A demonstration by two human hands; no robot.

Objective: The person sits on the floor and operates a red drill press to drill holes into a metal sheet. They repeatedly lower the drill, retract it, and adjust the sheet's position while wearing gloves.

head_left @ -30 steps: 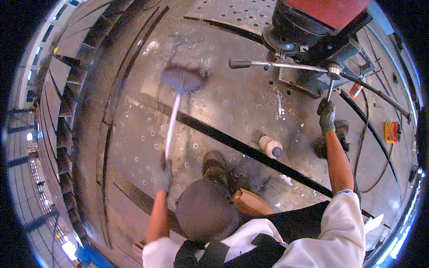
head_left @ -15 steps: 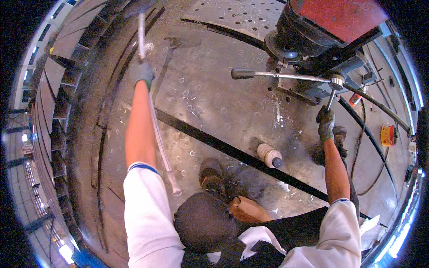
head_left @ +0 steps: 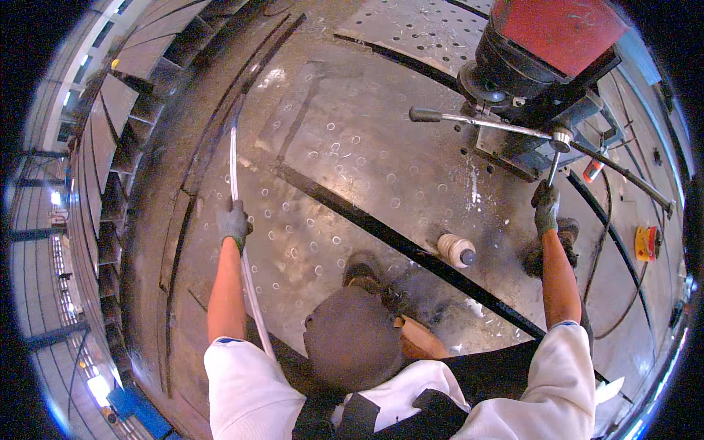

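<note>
At nine o'clock, my gloved left hand (head_left: 235, 223) is wrapped around a long pale pole (head_left: 234, 165) running from ten o'clock to seven. At three, my gloved right hand (head_left: 545, 209) grips a metal lever (head_left: 554, 169) on the red-and-black machine (head_left: 546, 66), whose body fills one to two o'clock.

A wide grey metal plate (head_left: 389, 103) carries the things, and small white rings (head_left: 356, 139) are spread over its left part. Near its front edge, which is marked by a dark strip (head_left: 352, 216), a pale bottle (head_left: 451, 248) lies on its side. White spots (head_left: 476, 188) stain the surface toward the right. The heavy red-and-black machine (head_left: 539, 55) stands across the far edge, near the right corner.
</note>
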